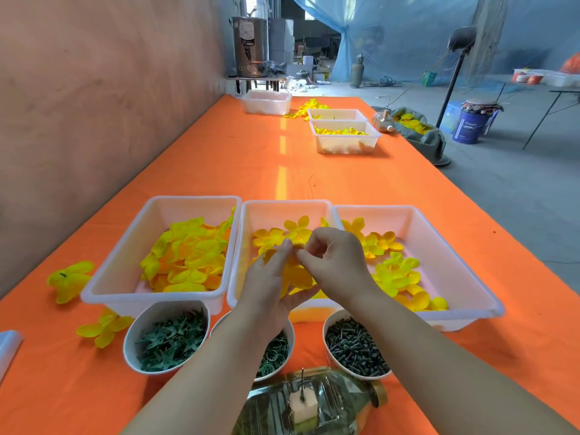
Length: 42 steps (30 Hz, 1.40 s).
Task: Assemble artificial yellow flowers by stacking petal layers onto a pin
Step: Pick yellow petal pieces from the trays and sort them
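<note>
Long worktop (219,158) under an orange cloth, running along a plywood wall; blue netting hangs at the far end of the workshop.

Left hand (266,287): palm up over the near end of the middle tray (284,203). Fingers are nearly straight behind a yellow petal layer (296,276) and the thumb is curled in under it, so the petals are cradled and gripped.

Right hand (335,262): thumb and forefinger closed in a fine pinch on the upper edge of the same petal layer, other fingers loosely curled. Judgement: one hand steadies while the other peels or aligns. Whether this is one layer or several stuck together cannot be told, as the hands cover most of it.

Outward: left tray (188,198) holds larger, paler petals and right tray (376,208) holds smaller blooms. This looks sorted by size, so layers can be taken in stacking order.

Nearer the body, a row of three cups includes a cup of dark pegs (326,346) below the right wrist.

Nearest, a bottle (342,400) lies on its side carrying a foam block (301,403) with the upright pin (303,379). It probably serves as a weighted stand. The pin is bare, between the forearms and well apart from the petal layer.
</note>
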Tool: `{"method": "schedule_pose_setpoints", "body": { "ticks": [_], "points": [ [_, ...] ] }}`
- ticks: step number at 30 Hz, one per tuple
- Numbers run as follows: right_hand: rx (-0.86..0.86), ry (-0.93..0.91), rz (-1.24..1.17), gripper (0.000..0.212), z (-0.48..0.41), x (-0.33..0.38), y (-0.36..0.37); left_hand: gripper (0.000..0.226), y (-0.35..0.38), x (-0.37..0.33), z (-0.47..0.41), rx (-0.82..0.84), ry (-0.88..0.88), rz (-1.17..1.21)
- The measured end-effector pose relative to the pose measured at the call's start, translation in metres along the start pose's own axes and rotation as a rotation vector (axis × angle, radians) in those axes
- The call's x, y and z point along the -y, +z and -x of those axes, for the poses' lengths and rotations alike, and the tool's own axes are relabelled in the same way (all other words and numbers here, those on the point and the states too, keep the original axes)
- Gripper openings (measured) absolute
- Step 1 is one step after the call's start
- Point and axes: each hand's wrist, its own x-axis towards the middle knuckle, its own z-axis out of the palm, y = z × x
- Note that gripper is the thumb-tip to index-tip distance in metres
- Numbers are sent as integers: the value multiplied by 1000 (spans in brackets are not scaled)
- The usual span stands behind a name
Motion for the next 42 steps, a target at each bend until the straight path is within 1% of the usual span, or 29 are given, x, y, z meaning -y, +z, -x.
{"method": "schedule_pose_setpoints", "body": {
  "ticks": [3, 5, 6, 8, 10, 11, 12, 14, 16, 18, 20, 22, 23, 25, 27, 30, 32, 34, 36, 38, 39, 40, 42],
  "points": [
    [-40, -105, 93, 24, 0, 2, 0, 24, -4, 1, 0, 27, -77, 8],
    [-40, -152, 159, 20, -1, 1, -2, 26, -4, 5, 0, -13, -60, -81],
    [-29, -174, 192, 18, -1, 1, -3, 25, -5, 7, -1, -56, -10, -173],
    [6, -219, 307, 13, 0, 0, -5, 22, -8, 8, -1, -155, 195, -455],
    [30, -269, 453, 13, 0, 0, -8, 17, -16, 3, -2, -156, 440, -784],
    [36, -289, 486, 13, -1, 1, -10, 20, -19, 0, -3, -140, 518, -922],
    [40, -311, 491, 13, -2, 3, -12, 25, -21, -3, -4, -126, 564, -1030],
    [38, -349, 480, 12, -4, 7, -14, 33, -19, -8, -3, -84, 602, -1108],
    [43, -349, 484, 12, -4, 12, -15, 41, -13, -9, 2, -41, 614, -1087],
    [53, -331, 450, 12, -2, 14, -13, 44, -8, -7, 5, -63, 623, -1032],
    [58, -295, 410, 17, -1, 14, -11, 41, -8, -6, 2, -96, 545, -906],
    [76, -243, 472, 25, 0, 12, -9, 40, -9, -6, 0, -60, 407, -764],
    [101, -214, 508, 30, 1, 10, -8, 40, -9, -6, 0, -38, 370, -733],
    [147, -189, 478, 36, 4, 8, -5, 40, -10, -6, 0, -6, 373, -738],
    [202, -153, 323, 38, 4, 8, -6, 42, -11, -10, 0, 27, 385, -726],
    [341, 35, -173, 43, -1, 8, -13, 45, -13, -17, 2, 145, 323, -545],
    [408, 116, -420, 46, -2, 12, -16, 50, -12, -18, 4, 197, 276, -391],
    [427, 128, -576, 51, -1, 16, -15, 52, -10, -17, 5, 187, 250, -244],
    [429, 142, -652, 58, 0, 18, -13, 40, -8, -16, 5, 178, 234, -155],
    [455, 176, -666, 55, -1, 15, -11, 31, -9, -13, 6, 192, 200, -126],
    [445, 183, -618, 49, -2, 13, -10, 29, -10, -12, 6, 182, 187, -146],
    [412, 168, -523, 41, -3, 9, -10, 29, -12, -10, 5, 154, 186, -215],
    [300, 67, -239, 35, -4, 3, -9, 29, -16, -6, 3, 83, 216, -436]
  ]
}}
